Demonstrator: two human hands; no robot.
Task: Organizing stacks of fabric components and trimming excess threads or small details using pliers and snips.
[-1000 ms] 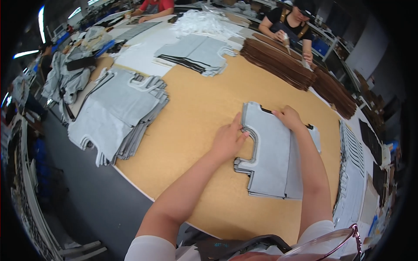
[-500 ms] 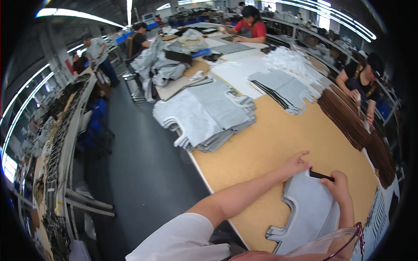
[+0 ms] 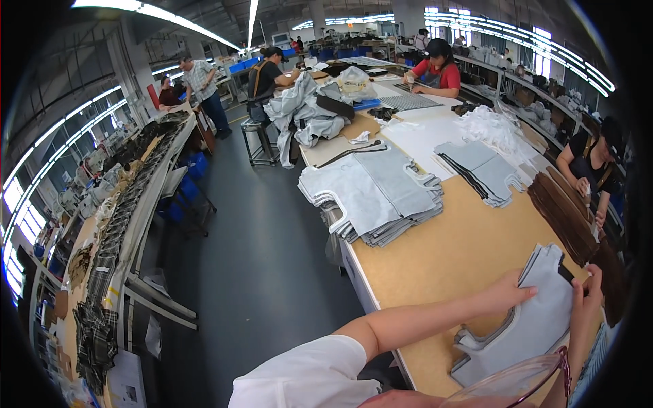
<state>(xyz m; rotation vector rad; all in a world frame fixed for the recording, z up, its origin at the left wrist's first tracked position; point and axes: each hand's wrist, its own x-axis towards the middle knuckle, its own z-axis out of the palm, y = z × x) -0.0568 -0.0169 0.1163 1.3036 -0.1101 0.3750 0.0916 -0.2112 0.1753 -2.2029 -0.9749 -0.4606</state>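
A stack of light grey cut fabric pieces (image 3: 542, 318) with curved notches lies at the table's near right. My left hand (image 3: 511, 291) grips its left edge, thumb on top and the other fingers mostly hidden behind the layers. On the opposite edge, my right hand (image 3: 588, 294) is closed around the stack's upper right side, next to a short black strip (image 3: 565, 273) at the corner. The stack's top end looks slightly raised and its layers show at the edge. Spectacles (image 3: 544, 377) in the lower foreground partly cover the stack's lower end.
Beyond my hands on the tan tabletop (image 3: 449, 255) lie a bigger grey fabric pile (image 3: 374, 190) and a smaller one (image 3: 479, 166). Brown fabric strips (image 3: 561, 214) line the right side, near a co-worker (image 3: 592, 163). A grey floor aisle (image 3: 255, 272) runs along the left.
My left hand has gone from the stack's top corner, finger extended, to gripping its left edge. My right hand has shifted from the black strip to the stack's side. The whole view has turned leftward.
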